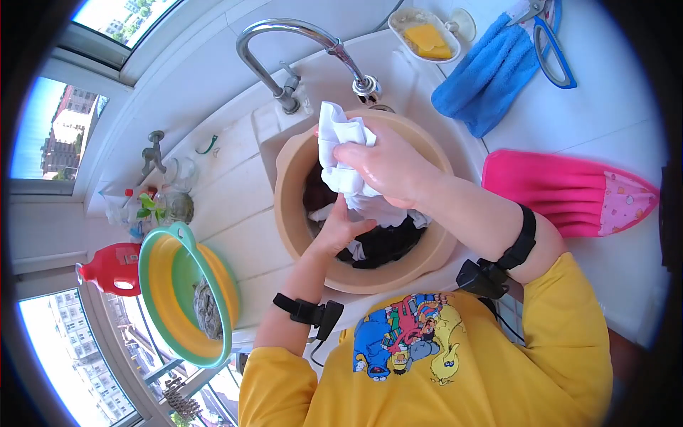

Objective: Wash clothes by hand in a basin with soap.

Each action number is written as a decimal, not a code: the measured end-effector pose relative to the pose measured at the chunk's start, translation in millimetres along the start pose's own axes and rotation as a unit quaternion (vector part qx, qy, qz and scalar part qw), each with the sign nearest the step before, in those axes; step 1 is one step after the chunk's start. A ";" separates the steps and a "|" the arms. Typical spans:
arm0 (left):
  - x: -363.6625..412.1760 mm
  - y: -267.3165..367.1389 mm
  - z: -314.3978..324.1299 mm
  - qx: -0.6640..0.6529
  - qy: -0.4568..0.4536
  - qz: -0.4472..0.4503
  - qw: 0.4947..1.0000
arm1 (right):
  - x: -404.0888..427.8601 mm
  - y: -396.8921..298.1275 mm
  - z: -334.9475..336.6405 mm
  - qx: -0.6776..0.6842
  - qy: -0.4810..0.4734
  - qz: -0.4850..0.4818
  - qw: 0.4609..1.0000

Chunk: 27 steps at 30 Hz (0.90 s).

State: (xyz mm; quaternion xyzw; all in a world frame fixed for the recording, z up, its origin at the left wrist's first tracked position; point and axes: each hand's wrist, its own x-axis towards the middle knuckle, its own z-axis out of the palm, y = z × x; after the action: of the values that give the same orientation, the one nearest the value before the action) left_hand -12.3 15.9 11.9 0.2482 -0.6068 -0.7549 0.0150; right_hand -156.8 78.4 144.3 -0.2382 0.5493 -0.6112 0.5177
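Observation:
My right hand [392, 163] grips a bunched, folded white cloth [341, 144] above a round beige plastic basin [293, 235]. Just below it is my left hand [339, 229], thumb and forefinger spread, the forefinger's tip at the cloth's lower edge. The left hand's other fingers are mostly hidden. Dark wet laundry [387, 245] lies inside the basin, with some white fabric among it. The basin sits in a white sink below a curved chrome faucet [291, 26]; I see no water running from its spout.
Left of the basin, a green-and-yellow basin [152, 299] holds a grey cloth [207, 309], near a red jug [114, 269] and clear containers [179, 187]. To the right are a soap dish [397, 40] with yellow soap [427, 41], a blue towel [475, 80], blue-handled scissors [555, 58] and a pink towel [539, 189].

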 end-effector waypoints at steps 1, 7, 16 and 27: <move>1.7 1.7 4.2 0.000 0.001 0.003 1.000 | -3.6 -14.1 8.1 0.055 0.004 -0.001 0.998; 17.8 24.4 22.3 0.036 0.068 0.125 0.989 | -29.8 -88.0 25.8 0.179 0.007 -0.033 0.983; 8.1 -3.9 3.8 0.065 0.067 0.021 0.995 | -21.8 -100.3 -23.1 0.150 -0.001 -0.084 0.985; -41.1 85.4 -6.5 0.115 0.091 0.029 0.989 | -16.8 49.1 -92.3 -0.540 -0.088 0.073 0.834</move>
State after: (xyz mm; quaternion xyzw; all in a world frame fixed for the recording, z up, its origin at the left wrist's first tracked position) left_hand 2.4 0.8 104.6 0.2982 -0.6926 -0.6537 0.0635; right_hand -212.1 139.5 77.7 -0.4918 0.7600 -0.1539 0.3960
